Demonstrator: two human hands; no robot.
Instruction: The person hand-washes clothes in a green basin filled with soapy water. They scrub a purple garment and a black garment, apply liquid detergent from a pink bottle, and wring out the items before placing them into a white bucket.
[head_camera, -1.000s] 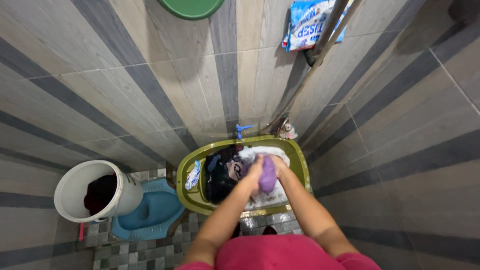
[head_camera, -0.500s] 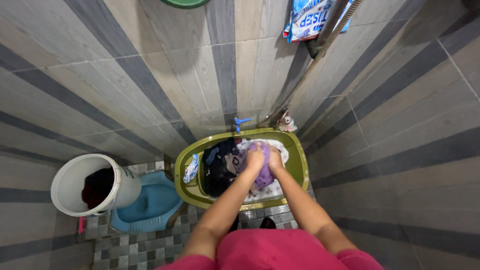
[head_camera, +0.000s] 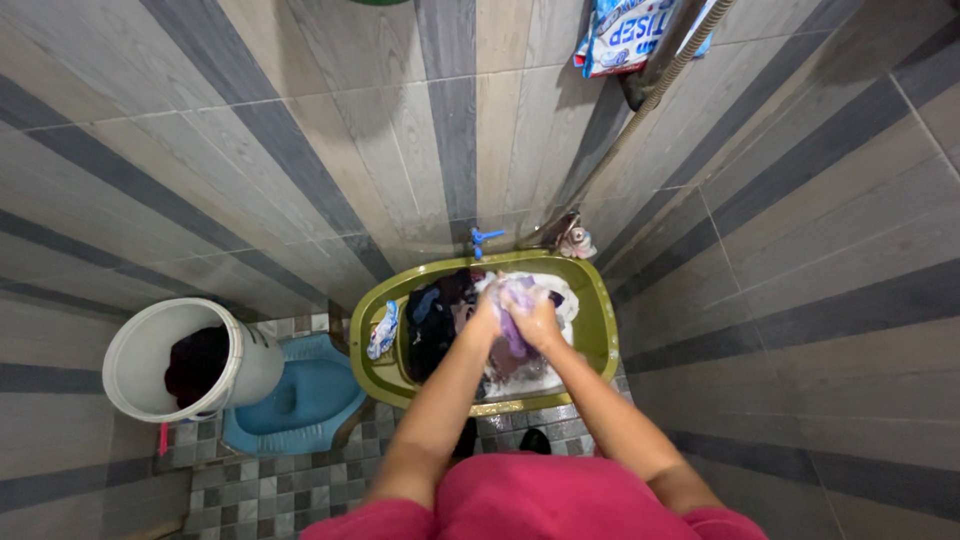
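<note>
Both my hands meet over an olive-green wash tub (head_camera: 600, 330) on the floor. My left hand (head_camera: 487, 318) and my right hand (head_camera: 540, 322) grip a wet purple cloth (head_camera: 515, 338) between them, pressed together above soapy water. Dark clothes (head_camera: 435, 315) lie in the tub's left half, and a whitish garment (head_camera: 560, 300) lies under my hands. A small blue and white item (head_camera: 381, 330) hangs on the tub's left rim.
A white bucket (head_camera: 245, 365) holding dark laundry stands at the left, beside a blue squat toilet pan (head_camera: 300, 395). A blue tap (head_camera: 483, 238) juts from the striped tiled wall. A blue detergent bag (head_camera: 620, 35) and a hose (head_camera: 640, 110) hang at the upper right.
My hands have dropped lower into the tub with the purple cloth and closed tighter together around it. The view has shifted slightly downward.
</note>
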